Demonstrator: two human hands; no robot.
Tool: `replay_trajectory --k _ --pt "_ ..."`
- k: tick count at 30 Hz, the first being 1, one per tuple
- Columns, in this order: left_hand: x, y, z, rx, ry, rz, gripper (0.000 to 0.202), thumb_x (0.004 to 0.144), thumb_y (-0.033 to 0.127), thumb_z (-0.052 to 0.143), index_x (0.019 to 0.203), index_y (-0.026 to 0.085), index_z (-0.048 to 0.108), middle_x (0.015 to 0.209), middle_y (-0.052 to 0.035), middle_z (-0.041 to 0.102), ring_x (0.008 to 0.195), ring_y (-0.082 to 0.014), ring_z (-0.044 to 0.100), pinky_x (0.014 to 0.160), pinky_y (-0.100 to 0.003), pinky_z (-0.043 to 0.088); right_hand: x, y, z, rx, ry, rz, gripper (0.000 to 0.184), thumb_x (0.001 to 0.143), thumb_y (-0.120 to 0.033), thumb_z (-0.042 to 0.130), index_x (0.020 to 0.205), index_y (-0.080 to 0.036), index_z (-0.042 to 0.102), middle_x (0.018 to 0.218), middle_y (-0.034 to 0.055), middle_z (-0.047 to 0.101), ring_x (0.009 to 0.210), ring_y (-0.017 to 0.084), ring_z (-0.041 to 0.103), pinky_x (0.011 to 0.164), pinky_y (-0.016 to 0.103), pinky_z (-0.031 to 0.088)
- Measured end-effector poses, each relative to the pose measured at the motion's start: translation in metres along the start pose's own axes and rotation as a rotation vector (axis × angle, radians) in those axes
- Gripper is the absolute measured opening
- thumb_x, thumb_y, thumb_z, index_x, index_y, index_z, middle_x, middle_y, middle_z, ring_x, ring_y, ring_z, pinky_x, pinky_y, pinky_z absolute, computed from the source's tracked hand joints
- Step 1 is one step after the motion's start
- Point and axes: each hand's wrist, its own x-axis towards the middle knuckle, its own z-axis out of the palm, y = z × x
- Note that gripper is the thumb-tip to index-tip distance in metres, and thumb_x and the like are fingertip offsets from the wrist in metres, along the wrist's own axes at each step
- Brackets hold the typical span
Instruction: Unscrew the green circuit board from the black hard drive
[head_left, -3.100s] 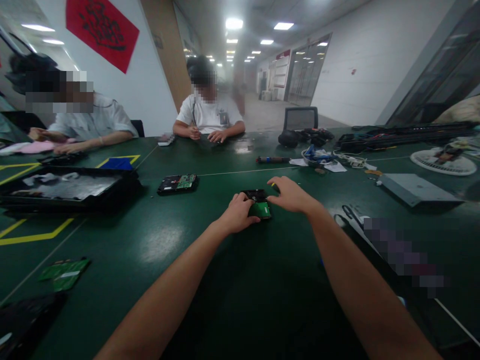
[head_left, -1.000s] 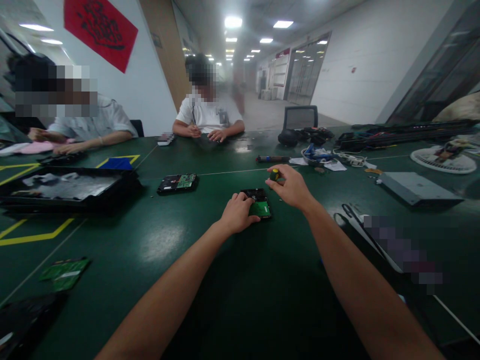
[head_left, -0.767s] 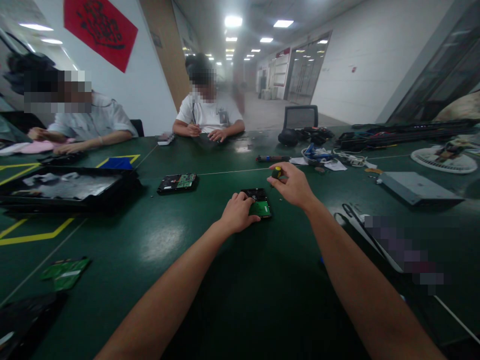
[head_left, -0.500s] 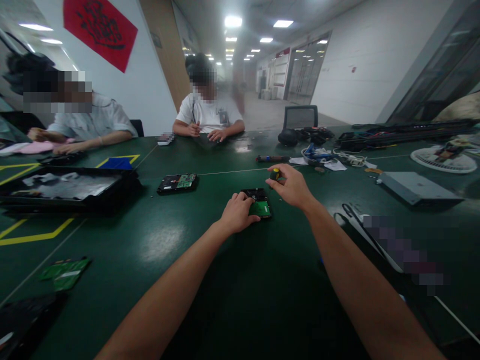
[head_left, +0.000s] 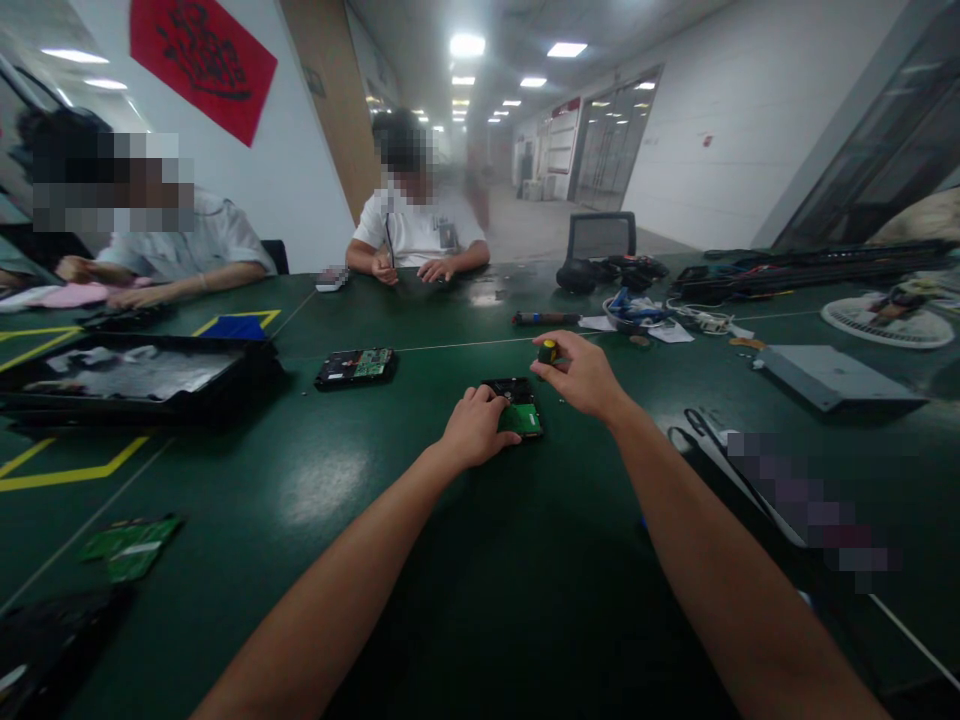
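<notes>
A hard drive [head_left: 525,418] with a green circuit board lies on the green table in front of me. My left hand [head_left: 477,425] grips it from its left side, thumb at the near edge and fingers across the top, hiding its left part. Just above and right of the drive, my right hand [head_left: 576,370] is closed round the yellow-and-black handle of a screwdriver [head_left: 549,351], held roughly upright. Its tip is too small to make out. Farther left lies a second hard drive [head_left: 355,367], board side up, touched by neither hand.
On the left are a black tray-like casing [head_left: 135,375] and loose green circuit boards [head_left: 135,545]. To the right lie a grey metal box [head_left: 840,377], a bowl with blue items [head_left: 634,312] and a white round grille [head_left: 885,320]. Two people sit across the table.
My right hand and the screwdriver have shifted very slightly down and left, towards the hard drive. My left hand stays on the drive.
</notes>
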Motion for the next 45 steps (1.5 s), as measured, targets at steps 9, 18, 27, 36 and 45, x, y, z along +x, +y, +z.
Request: replay_trajectory --k 9,18,27,36,45 --pt "0.000 -0.001 0.001 0.000 0.005 -0.002 0.064 0.080 0.060 0.070 0.131 0.022 0.061 0.122 -0.0119 0.055 0.113 -0.0326 0.049 0.097 -0.043 0.045 -0.001 -0.002 0.001 0.171 -0.048 0.041 0.041 0.079 -0.029 0.076 0.118 -0.025 0.064 0.109 0.0072 0.071 0.100 0.027 0.072 0.091 0.048 0.060" --pt "0.001 -0.002 0.004 0.000 0.021 0.006 0.065 0.080 0.060 0.069 0.131 0.021 0.061 0.122 -0.0123 0.055 0.112 -0.0326 0.049 0.097 -0.043 0.045 -0.001 -0.005 -0.002 0.233 -0.092 0.035 0.042 0.079 -0.026 0.075 0.118 -0.024 0.060 0.111 0.0077 0.071 0.099 0.025 0.072 0.091 0.046 0.061" --pt "0.001 -0.001 0.003 0.008 0.003 0.002 0.064 0.081 0.060 0.068 0.132 0.023 0.060 0.123 -0.0120 0.055 0.113 -0.0324 0.049 0.097 -0.042 0.045 -0.002 -0.010 -0.004 0.222 -0.102 0.027 0.034 0.083 -0.022 0.068 0.116 -0.022 0.061 0.112 0.0080 0.070 0.096 0.024 0.073 0.091 0.043 0.061" --pt "-0.001 0.000 0.000 0.007 -0.007 -0.001 0.064 0.081 0.059 0.068 0.133 0.023 0.059 0.125 -0.0116 0.055 0.114 -0.0325 0.049 0.096 -0.042 0.045 -0.002 -0.011 -0.006 0.179 -0.090 0.037 0.034 0.080 -0.019 0.067 0.114 -0.023 0.064 0.113 0.0082 0.069 0.095 0.024 0.073 0.088 0.043 0.062" --pt "0.000 -0.001 0.001 0.005 -0.006 -0.004 0.065 0.080 0.060 0.069 0.133 0.024 0.059 0.124 -0.0118 0.055 0.114 -0.0326 0.049 0.097 -0.043 0.045 -0.002 -0.010 -0.009 0.246 -0.088 0.052 0.036 0.081 -0.024 0.070 0.115 -0.023 0.059 0.112 0.0081 0.068 0.094 0.022 0.073 0.090 0.042 0.061"
